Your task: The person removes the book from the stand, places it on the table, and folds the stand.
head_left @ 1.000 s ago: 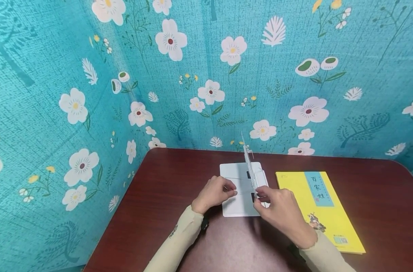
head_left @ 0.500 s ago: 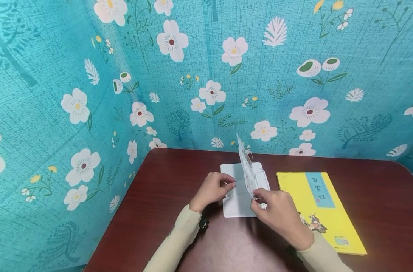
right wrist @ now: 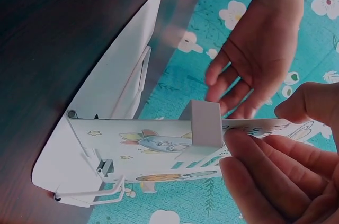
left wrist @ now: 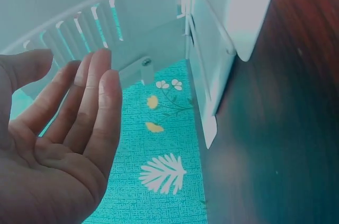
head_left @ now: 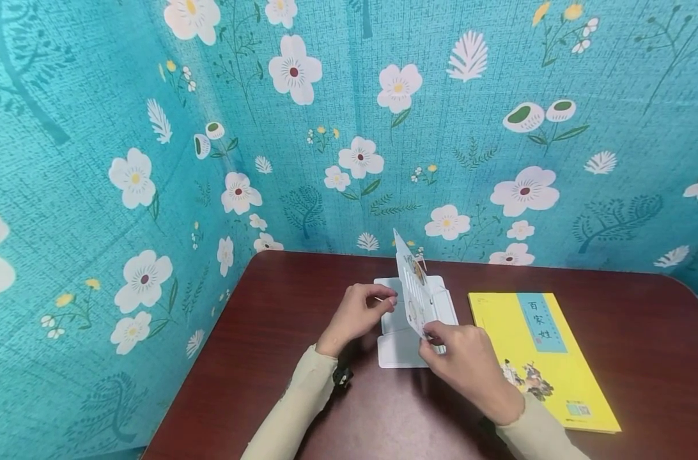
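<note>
A white folding book stand with cartoon prints is on the table, its flat base down and its slotted panel raised, leaning left. My right hand pinches the panel's near edge; in the right wrist view the thumb is on one side and the fingers on the other. A wire leg and a white block-like tab show on the stand there. Left of the panel is my left hand, its fingers loosely bent and holding nothing, as the left wrist view shows. Part of the base is hidden behind the panel.
A yellow book with a blue title label lies to the right of the stand, partly behind the right hand. The dark red table ends at the back against a blue flowered cloth, which also hangs on the left.
The raised panel has tilted further left, showing more of its printed face. My right hand has shifted slightly left with it, and my left hand has moved up a little.
</note>
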A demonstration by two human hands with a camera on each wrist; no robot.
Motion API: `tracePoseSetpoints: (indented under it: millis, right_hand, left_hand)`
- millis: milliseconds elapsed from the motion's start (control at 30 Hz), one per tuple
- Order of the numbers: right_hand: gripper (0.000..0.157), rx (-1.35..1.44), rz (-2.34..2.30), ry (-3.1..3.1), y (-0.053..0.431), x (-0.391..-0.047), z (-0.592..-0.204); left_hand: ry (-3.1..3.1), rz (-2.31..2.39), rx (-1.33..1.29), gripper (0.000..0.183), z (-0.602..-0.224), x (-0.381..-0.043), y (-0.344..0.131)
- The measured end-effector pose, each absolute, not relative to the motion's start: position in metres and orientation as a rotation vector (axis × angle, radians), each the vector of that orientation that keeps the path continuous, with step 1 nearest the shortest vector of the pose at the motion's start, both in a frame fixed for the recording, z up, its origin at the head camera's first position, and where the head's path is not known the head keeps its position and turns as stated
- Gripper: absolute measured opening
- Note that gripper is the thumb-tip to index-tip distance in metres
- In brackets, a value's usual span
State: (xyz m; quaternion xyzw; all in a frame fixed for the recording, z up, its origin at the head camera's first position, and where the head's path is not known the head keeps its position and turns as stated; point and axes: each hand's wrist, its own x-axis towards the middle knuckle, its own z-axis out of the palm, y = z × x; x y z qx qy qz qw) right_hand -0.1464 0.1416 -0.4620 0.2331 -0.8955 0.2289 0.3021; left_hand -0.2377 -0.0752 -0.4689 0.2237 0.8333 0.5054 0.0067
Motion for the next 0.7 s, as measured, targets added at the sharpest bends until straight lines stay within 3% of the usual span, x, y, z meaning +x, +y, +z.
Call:
tracePoseSetpoints:
  millis: [700]
  right_hand:
    - [0.01, 0.652, 0.523, -2.403, 0.1315, -0.1456, -0.4647]
  left_hand:
    - [2.443, 1.917, 0.567, 0.025, -0.4618, -0.239, -0.081]
